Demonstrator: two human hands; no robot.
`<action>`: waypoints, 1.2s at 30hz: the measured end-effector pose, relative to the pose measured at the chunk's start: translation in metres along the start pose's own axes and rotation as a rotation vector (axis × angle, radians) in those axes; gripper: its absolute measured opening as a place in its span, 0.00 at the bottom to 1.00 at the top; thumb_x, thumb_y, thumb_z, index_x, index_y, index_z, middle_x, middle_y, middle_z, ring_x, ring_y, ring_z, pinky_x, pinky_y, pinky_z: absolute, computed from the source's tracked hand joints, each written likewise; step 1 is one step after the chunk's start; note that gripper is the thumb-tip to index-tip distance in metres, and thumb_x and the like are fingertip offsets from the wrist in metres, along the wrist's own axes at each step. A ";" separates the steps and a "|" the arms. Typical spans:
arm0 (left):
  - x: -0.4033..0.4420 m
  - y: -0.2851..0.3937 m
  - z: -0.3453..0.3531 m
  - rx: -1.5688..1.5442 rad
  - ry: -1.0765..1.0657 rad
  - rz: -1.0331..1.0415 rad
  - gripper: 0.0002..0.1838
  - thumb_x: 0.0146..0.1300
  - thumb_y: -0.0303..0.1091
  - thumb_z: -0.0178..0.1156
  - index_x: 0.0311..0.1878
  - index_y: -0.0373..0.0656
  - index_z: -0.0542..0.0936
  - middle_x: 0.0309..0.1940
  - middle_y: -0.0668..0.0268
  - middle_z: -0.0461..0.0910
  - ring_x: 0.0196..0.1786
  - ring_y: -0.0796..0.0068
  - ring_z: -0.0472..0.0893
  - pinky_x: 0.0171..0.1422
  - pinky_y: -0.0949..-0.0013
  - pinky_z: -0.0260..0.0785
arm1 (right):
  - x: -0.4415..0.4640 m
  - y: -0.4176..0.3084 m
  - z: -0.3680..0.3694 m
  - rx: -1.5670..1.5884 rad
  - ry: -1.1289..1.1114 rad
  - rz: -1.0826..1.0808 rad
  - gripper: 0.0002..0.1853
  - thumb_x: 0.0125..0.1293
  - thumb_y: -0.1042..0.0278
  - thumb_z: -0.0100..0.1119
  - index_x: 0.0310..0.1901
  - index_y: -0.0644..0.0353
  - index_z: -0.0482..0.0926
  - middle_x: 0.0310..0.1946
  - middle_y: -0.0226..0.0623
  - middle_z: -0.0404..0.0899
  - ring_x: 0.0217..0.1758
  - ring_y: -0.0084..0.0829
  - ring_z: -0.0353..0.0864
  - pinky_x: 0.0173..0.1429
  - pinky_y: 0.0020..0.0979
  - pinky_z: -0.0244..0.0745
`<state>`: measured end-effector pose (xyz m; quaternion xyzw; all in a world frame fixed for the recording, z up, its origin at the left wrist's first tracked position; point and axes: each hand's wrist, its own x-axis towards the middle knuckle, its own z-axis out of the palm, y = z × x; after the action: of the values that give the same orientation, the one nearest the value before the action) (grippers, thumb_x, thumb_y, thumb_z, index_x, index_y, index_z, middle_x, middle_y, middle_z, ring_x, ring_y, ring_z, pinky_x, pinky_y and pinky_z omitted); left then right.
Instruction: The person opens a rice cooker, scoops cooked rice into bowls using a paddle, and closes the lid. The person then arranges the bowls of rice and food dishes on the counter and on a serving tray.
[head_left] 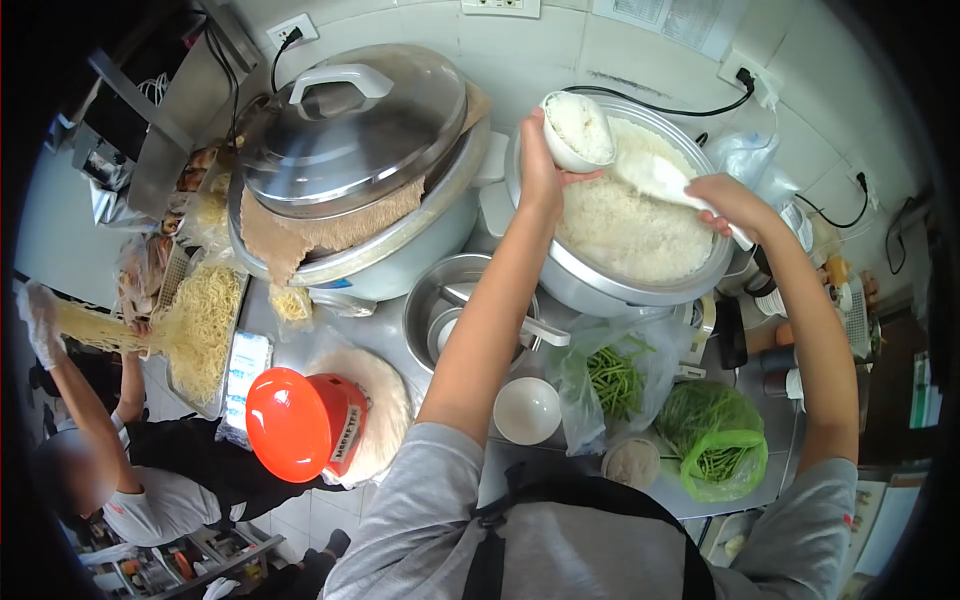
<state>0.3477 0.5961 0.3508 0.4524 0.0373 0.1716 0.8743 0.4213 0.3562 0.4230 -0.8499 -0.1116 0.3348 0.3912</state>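
Note:
My left hand grips a small white bowl filled with rice, tilted above the left rim of an open rice cooker. Cooked white rice fills much of that cooker. In my right hand is a white rice paddle, its blade at the rice near the bowl and its handle sticking out below my fingers. Where the blade meets the rice, the two are hard to tell apart.
Left stands a second cooker with a metal lid over brown cloth. Nearer me are a steel pot, a white bowl, bagged green beans and a red container. At far left a co-worker's gloved hand lifts noodles.

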 end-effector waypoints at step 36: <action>-0.009 0.005 0.001 -0.033 -0.125 -0.126 0.36 0.65 0.63 0.30 0.63 0.45 0.66 0.56 0.53 0.74 0.55 0.56 0.79 0.41 0.50 0.82 | -0.046 -0.041 0.076 -0.976 0.609 -0.676 0.33 0.64 0.77 0.49 0.67 0.29 0.67 0.33 0.40 0.73 0.38 0.40 0.78 0.43 0.39 0.77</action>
<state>0.3379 0.5946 0.3549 0.4446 0.0082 0.0879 0.8914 0.3396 0.4077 0.4396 -0.9044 -0.3950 -0.1501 0.0589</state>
